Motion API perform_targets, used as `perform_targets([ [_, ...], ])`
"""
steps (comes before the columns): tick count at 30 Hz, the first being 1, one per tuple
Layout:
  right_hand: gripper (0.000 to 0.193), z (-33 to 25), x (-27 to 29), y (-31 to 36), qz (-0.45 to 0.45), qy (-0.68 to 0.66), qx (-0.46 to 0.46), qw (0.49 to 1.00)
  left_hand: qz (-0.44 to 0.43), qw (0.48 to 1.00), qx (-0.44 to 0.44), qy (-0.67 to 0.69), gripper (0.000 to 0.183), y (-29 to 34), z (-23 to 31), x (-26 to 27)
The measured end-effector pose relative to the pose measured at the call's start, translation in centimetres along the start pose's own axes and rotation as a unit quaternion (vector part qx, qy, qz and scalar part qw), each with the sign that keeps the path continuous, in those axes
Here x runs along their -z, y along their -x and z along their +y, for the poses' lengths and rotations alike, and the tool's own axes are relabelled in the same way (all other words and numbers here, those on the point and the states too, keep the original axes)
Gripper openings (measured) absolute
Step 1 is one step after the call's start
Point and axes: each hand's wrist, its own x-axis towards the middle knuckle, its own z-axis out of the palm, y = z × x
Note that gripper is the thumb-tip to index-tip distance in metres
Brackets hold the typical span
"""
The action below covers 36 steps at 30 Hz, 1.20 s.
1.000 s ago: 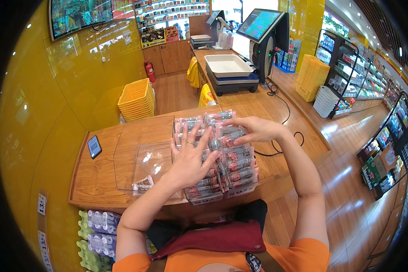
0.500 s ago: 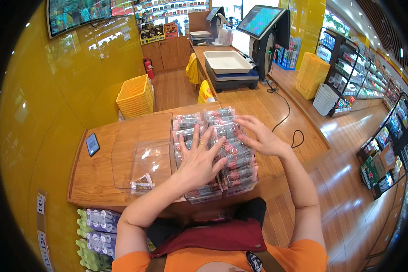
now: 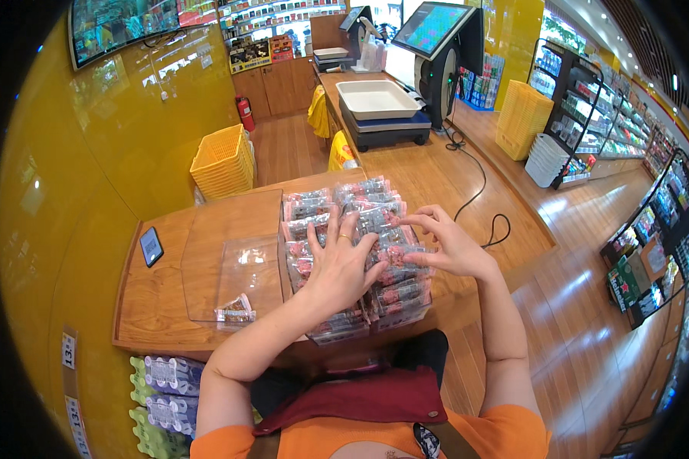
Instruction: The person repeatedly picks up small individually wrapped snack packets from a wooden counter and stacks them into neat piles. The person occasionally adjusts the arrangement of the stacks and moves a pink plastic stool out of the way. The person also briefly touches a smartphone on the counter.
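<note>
A clear plastic bin (image 3: 337, 334) stands before me, filled in two rows with small wrapped snack packets (image 3: 403, 291) in clear and pink film. My left hand (image 3: 335, 264) lies on top of the packets with its fingers spread, a ring on one of them. At the right row, my right hand (image 3: 453, 246) reaches in from the side. Its fingers are bent and apart, the tips touching the packets at the edge. Left of the bin, a clear plastic lid (image 3: 207, 264) rests on the counter, and a loose packet (image 3: 236, 310) lies at its near edge.
A phone (image 3: 151, 246) lies on the wooden counter (image 3: 161, 306) at the left. Beyond the bin stand a scale with a white tray (image 3: 377, 99) and a screen (image 3: 434, 30), its black cable (image 3: 482, 191) trailing along the right. Yellow baskets (image 3: 223, 161) are stacked behind the counter.
My right hand has shifted slightly nearer along the right row, and its fingers are more bent. My left hand stays spread on the packets. The whole view has moved a little.
</note>
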Motion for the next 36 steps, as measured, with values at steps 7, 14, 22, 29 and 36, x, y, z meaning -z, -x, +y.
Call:
perform_targets([
  [7,0.024,0.9,0.4,1.6,0.027,-0.053,-0.002,0.998,-0.013,1.000,0.002,0.011,0.046,0.1,0.2,0.8],
  [14,0.014,0.3,-0.1,0.4,0.109,-0.229,-0.066,0.965,-0.019,1.000,-0.012,0.014,0.034,1.7,1.4,2.7],
  [22,0.013,0.1,-0.6,0.3,-0.002,-0.078,-0.011,0.997,-0.010,0.999,-0.024,0.048,0.029,2.5,2.2,2.5],
  [29,0.035,-0.7,-1.3,0.9,-0.004,0.062,0.052,0.997,-0.007,0.998,-0.026,0.058,0.031,2.6,1.6,2.2],
  [36,0.064,-1.7,-3.0,1.8,0.019,0.168,0.072,0.983,0.099,0.989,0.078,0.079,0.027,3.1,-4.1,9.0],
])
